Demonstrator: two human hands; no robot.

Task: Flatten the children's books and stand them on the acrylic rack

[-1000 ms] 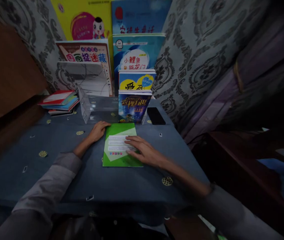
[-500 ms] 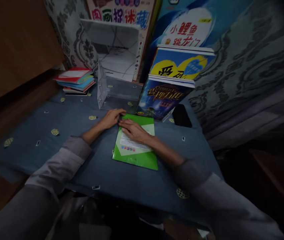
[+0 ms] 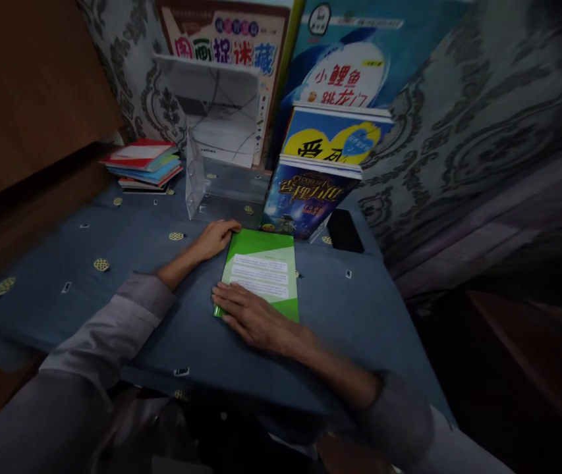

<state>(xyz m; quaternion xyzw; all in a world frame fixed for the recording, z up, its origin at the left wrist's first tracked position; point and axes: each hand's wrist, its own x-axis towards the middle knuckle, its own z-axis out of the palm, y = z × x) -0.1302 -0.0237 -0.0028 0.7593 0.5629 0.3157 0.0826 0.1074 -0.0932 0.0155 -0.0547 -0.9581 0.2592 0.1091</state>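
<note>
A thin green book (image 3: 261, 245) lies flat on the cloth-covered table (image 3: 350, 316), with pale text panels facing up. My left hand (image 3: 217, 238) rests at its far left corner, fingers stretched out and touching the edge. Across the near left part of the cover lies my right hand (image 3: 255, 318), flat with its fingers extended toward the left edge. It hides the lower part of the cover. Neither hand grips anything.
Behind the book, a clear acrylic stand (image 3: 194, 172) adjoins several upright books, the dark blue one (image 3: 305, 201) in front. A stack of thin books (image 3: 141, 164) sits at the back left. A black phone-like object (image 3: 344, 230) lies on the right.
My right hand has slid from the upper left of the green book down to its near left corner, uncovering the text panels. My left hand stays by the far left corner.
</note>
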